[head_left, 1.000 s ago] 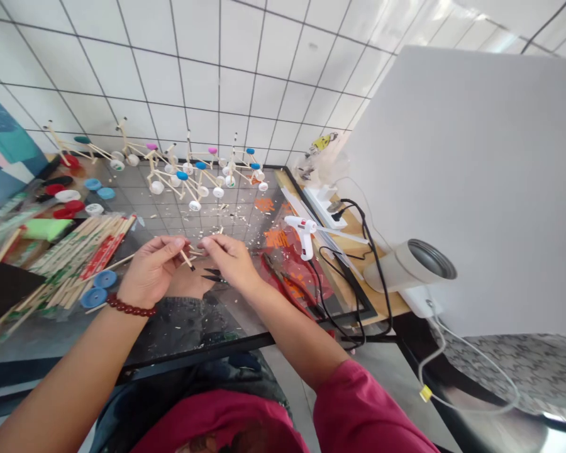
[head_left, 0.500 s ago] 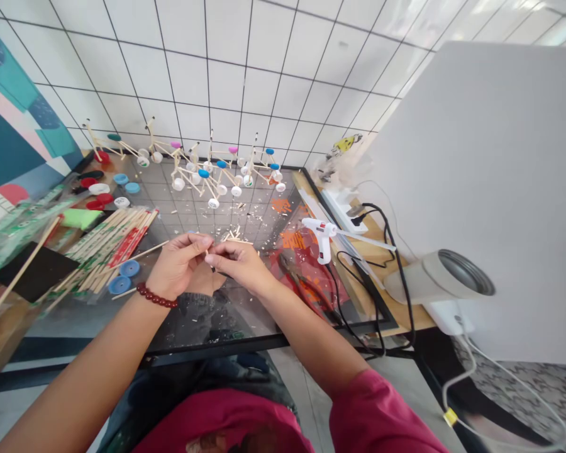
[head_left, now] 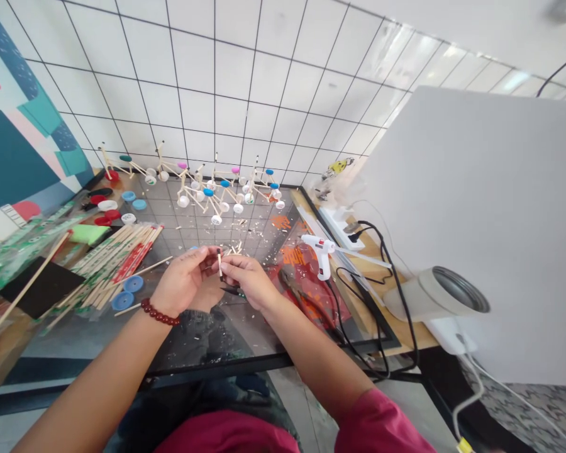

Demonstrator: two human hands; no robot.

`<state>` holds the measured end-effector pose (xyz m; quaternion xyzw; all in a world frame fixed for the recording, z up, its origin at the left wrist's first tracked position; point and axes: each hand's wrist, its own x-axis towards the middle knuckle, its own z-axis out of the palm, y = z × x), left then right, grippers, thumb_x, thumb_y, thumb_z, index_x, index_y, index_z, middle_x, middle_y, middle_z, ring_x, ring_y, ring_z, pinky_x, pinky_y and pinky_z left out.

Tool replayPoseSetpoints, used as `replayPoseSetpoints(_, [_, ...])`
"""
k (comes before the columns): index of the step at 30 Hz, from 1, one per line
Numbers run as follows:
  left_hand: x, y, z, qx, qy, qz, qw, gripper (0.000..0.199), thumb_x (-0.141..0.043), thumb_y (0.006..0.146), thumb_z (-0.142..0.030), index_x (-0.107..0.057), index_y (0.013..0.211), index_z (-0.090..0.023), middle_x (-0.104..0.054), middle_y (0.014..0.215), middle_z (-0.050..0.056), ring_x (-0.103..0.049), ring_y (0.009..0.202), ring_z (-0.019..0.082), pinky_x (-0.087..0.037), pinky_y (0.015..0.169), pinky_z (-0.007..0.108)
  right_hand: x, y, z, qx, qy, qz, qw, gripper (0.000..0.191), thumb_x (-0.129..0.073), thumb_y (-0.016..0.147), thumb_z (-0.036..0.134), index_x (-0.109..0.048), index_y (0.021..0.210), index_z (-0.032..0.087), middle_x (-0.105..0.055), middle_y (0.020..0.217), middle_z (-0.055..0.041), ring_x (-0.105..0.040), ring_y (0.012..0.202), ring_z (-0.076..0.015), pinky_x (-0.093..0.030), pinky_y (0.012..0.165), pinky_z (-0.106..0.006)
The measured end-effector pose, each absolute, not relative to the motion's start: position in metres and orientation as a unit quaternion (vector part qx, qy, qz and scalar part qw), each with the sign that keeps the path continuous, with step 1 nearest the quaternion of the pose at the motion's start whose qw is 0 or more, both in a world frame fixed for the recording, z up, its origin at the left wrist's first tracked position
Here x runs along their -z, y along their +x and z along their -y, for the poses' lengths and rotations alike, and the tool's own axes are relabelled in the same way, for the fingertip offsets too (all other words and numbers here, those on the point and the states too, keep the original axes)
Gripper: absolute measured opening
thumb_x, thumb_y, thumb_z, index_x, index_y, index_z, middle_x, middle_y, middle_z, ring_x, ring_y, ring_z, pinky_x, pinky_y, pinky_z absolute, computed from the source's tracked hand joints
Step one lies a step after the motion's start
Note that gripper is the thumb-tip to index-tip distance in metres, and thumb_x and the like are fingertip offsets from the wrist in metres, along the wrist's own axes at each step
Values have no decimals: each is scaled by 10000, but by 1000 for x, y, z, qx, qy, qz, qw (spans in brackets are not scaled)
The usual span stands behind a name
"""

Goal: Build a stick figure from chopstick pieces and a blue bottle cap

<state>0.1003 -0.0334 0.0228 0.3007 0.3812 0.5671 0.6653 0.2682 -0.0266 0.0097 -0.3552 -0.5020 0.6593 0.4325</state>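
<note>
A short wooden stick [head_left: 219,261] with black ends stands nearly upright between my two hands above the dark glass tabletop. My right hand [head_left: 245,277] pinches it between thumb and fingers. My left hand [head_left: 182,280], with a red bead bracelet at the wrist, has its fingers closed in at the stick's upper end; its fingertips are partly hidden. Below the hands, a dark pointed tool [head_left: 231,290] lies partly covered. Small wood offcuts [head_left: 236,247] are scattered just beyond the fingers.
Several small stick bicycles with bottle-cap wheels [head_left: 216,219] line the back. At left lie wrapped chopsticks [head_left: 117,255], blue caps [head_left: 133,284] and a black sheet [head_left: 35,289]. To the right are a white glue gun [head_left: 319,251], pliers [head_left: 302,296], cables and a power strip [head_left: 351,236].
The view has tilted upward, so the table sits lower in it. The stick has been turned, and both its black ends now show between my hands.
</note>
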Motion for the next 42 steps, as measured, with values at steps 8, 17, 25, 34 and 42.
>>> replayPoseSetpoints(8, [-24,102,37,-545,345,-397,653,455,-1101,562,-467,-899,834,-163,-793,778,60,-672,747,165,-560,758,306,-11,269,27,-671,-352,501,417,444,-917,702,606,-726,731,207,-614,693,35,-452,594,-93,-332,604,-258])
replayPoseSetpoints(17, [-25,105,38,-559,342,-411,634,470,-1108,513,-486,-865,794,-199,-814,821,49,-725,785,194,-593,774,330,-12,269,28,-657,-356,503,433,475,-961,684,617,-727,777,214,-585,657,52,-400,592,-100,-313,589,-272])
replayPoseSetpoints(25, [-16,103,33,-550,351,-450,609,428,-1072,552,-445,-875,826,-182,-842,877,88,-730,800,203,-565,770,329,-19,275,19,-646,-365,438,508,518,-938,659,673,-739,827,225,-642,686,37,-398,574,-94,-294,570,-267])
replayPoseSetpoints(34, [-18,109,43,-549,456,-452,535,482,-1070,587,-503,-877,923,-215,-867,970,87,-781,942,267,-614,952,421,-19,275,21,-648,-349,422,530,493,-975,686,614,-697,836,236,-715,729,19,-435,567,-96,-330,564,-265])
replayPoseSetpoints(42, [-15,110,44,-579,466,-475,471,457,-1039,628,-555,-876,893,-219,-842,912,75,-775,904,272,-613,949,432,-20,272,23,-617,-375,424,546,461,-976,623,592,-696,738,243,-701,774,18,-399,602,-110,-330,578,-287])
